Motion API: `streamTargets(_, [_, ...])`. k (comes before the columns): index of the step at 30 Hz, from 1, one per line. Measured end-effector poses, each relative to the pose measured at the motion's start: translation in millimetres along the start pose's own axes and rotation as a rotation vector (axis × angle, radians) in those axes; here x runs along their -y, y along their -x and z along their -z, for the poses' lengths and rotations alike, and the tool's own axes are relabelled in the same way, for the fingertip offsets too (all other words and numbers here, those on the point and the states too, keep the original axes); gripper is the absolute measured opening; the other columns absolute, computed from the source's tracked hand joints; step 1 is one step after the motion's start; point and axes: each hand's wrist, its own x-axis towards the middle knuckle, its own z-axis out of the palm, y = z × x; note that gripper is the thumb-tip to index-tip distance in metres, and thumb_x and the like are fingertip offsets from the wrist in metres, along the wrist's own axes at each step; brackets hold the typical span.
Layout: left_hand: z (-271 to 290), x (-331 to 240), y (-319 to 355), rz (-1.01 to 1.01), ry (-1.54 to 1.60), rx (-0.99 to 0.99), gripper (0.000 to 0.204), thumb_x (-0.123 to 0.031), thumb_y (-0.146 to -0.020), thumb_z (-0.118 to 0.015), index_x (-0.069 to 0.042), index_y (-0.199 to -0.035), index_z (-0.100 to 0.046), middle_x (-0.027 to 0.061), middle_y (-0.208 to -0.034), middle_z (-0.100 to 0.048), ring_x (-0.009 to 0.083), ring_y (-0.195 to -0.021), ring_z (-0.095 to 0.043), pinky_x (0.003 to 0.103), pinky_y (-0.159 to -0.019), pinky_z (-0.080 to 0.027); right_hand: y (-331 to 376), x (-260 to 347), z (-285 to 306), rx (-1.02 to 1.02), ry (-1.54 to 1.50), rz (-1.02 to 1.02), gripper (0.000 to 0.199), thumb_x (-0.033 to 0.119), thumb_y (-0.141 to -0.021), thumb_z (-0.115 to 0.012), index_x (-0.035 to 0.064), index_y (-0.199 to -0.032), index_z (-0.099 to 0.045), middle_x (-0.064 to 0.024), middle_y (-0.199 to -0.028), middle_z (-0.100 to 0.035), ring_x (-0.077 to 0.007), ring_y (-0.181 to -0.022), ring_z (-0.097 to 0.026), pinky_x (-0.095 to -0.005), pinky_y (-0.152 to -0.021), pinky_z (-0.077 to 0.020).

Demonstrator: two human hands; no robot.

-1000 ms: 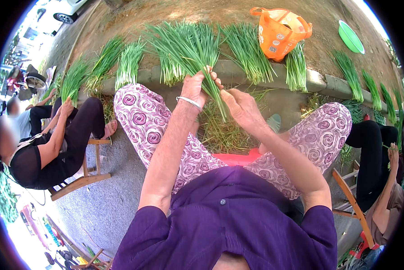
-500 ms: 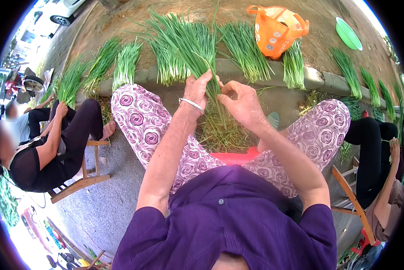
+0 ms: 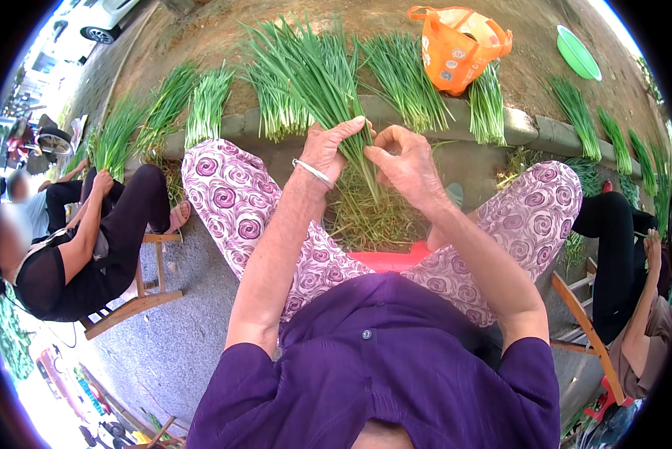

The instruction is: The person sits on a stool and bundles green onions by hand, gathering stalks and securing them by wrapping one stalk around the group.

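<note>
My left hand point(image 3: 330, 153), with a silver bangle at the wrist, is wrapped round a bunch of garlic chives point(image 3: 306, 78). Their green leaves fan up and away, and the paler stems point down toward me. Close beside the stems, my right hand point(image 3: 407, 161) has thumb and forefinger pinched together; whatever is between those fingertips is too small to make out. Below both hands lies a heap of yellowed trimmings point(image 3: 369, 221) on the ground between my knees. A pink-red plastic edge point(image 3: 388, 260) shows between my thighs.
Several chive bundles lie along the stone kerb point(image 3: 519, 127). An orange bag point(image 3: 459, 56) stands among them, with a green basin point(image 3: 579, 54) beyond it. People sit at left and right, near a wooden chair point(image 3: 134, 307) and another wooden chair point(image 3: 586, 329).
My right hand has drawn slightly right, off the stems, with its fingers still pinched. The left hand keeps its hold, and the stem ends now show more clearly.
</note>
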Motion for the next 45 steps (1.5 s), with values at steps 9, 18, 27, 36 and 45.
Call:
streamTargets(9, [2.2,-3.7,-0.9,-0.009,0.026,-0.016,0.022,-0.002,-0.083,-0.066,-0.002,-0.103,-0.058,0.0092,-0.085,-0.065,0.0213,-0.076,-0.065,0.034,-0.068,-0.054,-3.0,-4.2,2.4,0.016,-0.104,-0.083,0.02,0.015,-0.085,-0.063,-0.004,-0.091,-0.058,-0.0071,-0.076,-0.063,-0.0124,-0.056,-0.064,-0.0241,-0.045,-0.0477])
streamTargets(18, [4.9,-8.5,-0.3,0.021,0.069,0.014,0.018,-0.005,-0.087,-0.063,-0.002,-0.104,-0.057,0.0118,-0.088,-0.064,0.0236,-0.079,-0.065,0.037,-0.07,-0.054,-4.0,-4.4,5.6,0.053,-0.269,-0.136,0.023,0.017,-0.088,-0.057,-0.004,-0.097,-0.06,-0.0088,-0.084,-0.065,-0.0148,-0.063,-0.067,-0.0241,-0.047,-0.0485])
streamTargets(27, [3.9,-11.2,0.1,-0.041,0.032,0.007,0.016,-0.003,-0.087,-0.062,-0.001,-0.102,-0.057,0.0126,-0.085,-0.063,0.0233,-0.074,-0.062,0.035,-0.066,-0.052,-6.4,-9.8,12.2,0.191,-0.331,-0.087,0.026,0.022,-0.09,-0.058,0.0,-0.105,-0.062,-0.0075,-0.089,-0.066,-0.0137,-0.067,-0.065,-0.0248,-0.056,-0.05])
streamTargets(36, [-0.1,-6.8,1.5,-0.076,-0.05,-0.017,0.017,-0.005,-0.086,-0.065,-0.003,-0.102,-0.061,0.0079,-0.088,-0.065,0.0181,-0.078,-0.063,0.031,-0.068,-0.052,-7.7,-11.8,9.5,0.16,-0.376,-0.14,0.025,0.018,-0.085,-0.064,-0.0025,-0.099,-0.064,-0.0059,-0.078,-0.065,-0.0116,-0.056,-0.062,-0.0236,-0.048,-0.05])
streamTargets(45, [2.6,4.5,-1.6,-0.072,-0.053,-0.04,0.016,-0.005,-0.086,-0.065,-0.003,-0.102,-0.062,0.0071,-0.087,-0.066,0.0168,-0.079,-0.063,0.029,-0.069,-0.052,-5.2,-6.6,6.7,0.138,-0.157,-0.026,0.022,0.017,-0.084,-0.066,-0.0044,-0.09,-0.061,-0.004,-0.071,-0.061,-0.0078,-0.052,-0.056,-0.0223,-0.045,-0.0456])
